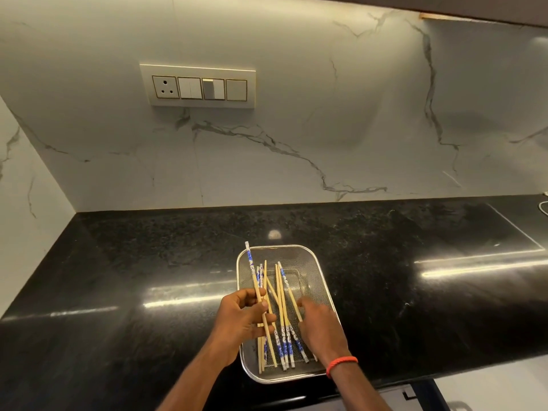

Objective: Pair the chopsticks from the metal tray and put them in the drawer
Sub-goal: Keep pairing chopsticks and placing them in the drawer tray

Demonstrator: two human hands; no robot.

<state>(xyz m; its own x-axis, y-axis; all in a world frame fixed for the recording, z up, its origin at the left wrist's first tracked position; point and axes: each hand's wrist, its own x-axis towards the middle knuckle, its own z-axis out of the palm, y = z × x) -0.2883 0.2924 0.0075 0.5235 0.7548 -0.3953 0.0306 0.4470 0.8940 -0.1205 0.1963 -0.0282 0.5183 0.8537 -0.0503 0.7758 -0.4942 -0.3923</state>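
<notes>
**Both hands at the chopstick tray**

A glossy black counter (118, 262) runs along a white marble wall, which carries a switch plate (197, 86) with one socket and several switches, left of centre. Near the counter's front edge sits the metal tray (321, 277), a rectangular mesh basket with a bright rim.

The left hand (244, 317) hovers over the tray's left side. Its fingers are curled and its thumb is pressed across a held chopstick (251, 266). This stick's blue-and-white patterned end points away from the person and reaches past the tray's far left corner, while its plain end slants down into the tray.

The remaining chopsticks (281, 304) lie loose inside the tray, roughly lengthwise and crossing one another. Some have their patterned ends towards the person, others away.

The right hand (320, 324) reaches down into the tray's right side, palm down, with its fingertips among the sticks. One stick runs under its fingers, but the hand hides the contact, so whether it pinches anything cannot be told. A red band (341, 364) circles the right wrist. At the far right edge, a thin white cable (544, 207) lies on the counter.
</notes>
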